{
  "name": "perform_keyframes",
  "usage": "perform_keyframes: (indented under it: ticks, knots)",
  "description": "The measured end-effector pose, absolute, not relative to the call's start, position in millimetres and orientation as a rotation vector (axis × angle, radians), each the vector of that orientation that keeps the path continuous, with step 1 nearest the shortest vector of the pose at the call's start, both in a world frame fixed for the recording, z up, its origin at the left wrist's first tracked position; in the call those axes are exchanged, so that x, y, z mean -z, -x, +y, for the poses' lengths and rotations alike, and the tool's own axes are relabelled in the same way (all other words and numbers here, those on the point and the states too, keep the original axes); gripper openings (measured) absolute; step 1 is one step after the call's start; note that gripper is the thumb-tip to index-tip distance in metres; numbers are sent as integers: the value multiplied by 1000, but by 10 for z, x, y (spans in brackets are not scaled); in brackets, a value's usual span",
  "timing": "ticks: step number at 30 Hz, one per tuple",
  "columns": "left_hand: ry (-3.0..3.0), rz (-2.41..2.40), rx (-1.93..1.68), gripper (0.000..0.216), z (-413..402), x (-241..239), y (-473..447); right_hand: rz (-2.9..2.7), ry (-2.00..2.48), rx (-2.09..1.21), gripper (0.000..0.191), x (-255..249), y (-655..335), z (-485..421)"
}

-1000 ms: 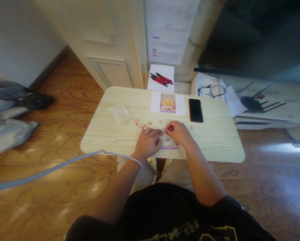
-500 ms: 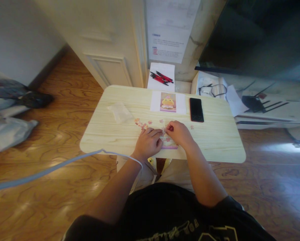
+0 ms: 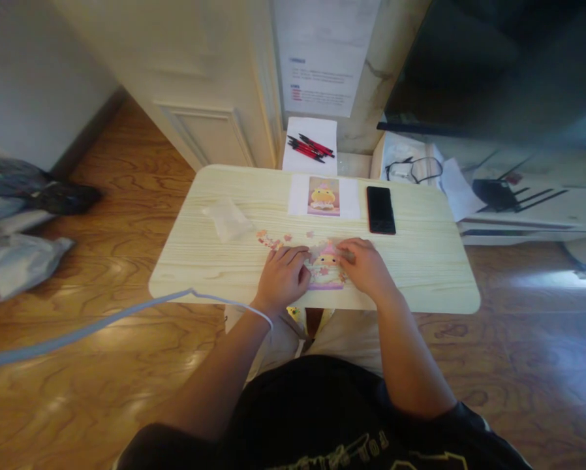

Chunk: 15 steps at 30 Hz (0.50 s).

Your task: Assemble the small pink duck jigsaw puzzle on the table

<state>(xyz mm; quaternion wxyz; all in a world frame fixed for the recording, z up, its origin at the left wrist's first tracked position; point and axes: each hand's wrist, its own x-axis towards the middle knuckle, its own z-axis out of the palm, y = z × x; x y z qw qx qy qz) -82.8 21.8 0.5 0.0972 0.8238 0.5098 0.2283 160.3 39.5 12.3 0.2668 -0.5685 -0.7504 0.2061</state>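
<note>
A partly assembled jigsaw puzzle (image 3: 325,269) with a yellow cartoon face, a pink top and a purple lower strip lies near the table's front edge. My left hand (image 3: 284,275) rests along its left side, fingers stretched forward and thumb apart, covering part of that edge. At the right side is my right hand (image 3: 367,266), its bent fingers and thumb touching the puzzle with a gap between them. Loose puzzle pieces (image 3: 268,240) are scattered just beyond my left fingers. Behind the puzzle lies a printed reference picture (image 3: 323,196) of the same yellow character.
A black phone (image 3: 381,210) lies on the table (image 3: 425,274) at right, and a translucent bag (image 3: 229,220) at left. Red pens (image 3: 310,148) rest on paper beyond the far edge. A grey-blue cord (image 3: 126,316) crosses from the left to my left wrist.
My right hand has moved from the upper middle of the puzzle to its right side, and its pinch has loosened. More of the face shows. My left hand stays at the left side.
</note>
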Motion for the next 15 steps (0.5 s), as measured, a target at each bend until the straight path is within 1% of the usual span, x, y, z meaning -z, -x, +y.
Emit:
perform_keyframes:
  ticks: [3, 6, 12, 15]
  knots:
    - [-2453, 1502, -655, 30, 218, -9, 829, -2028, 1518, -584, 31, -84, -1630, 382]
    - [-2457, 1486, -632, 31, 220, -10, 827, -2020, 1508, -586, 30, -77, -1631, 374]
    - [-2448, 1542, -647, 29, 215, 2, 820, -1987, 1502, -558, 20, -168, -1528, 368]
    - [-2440, 1564, -676, 24, 218, 14, 821, -2006, 1473, -616, 17, -211, -1401, 383]
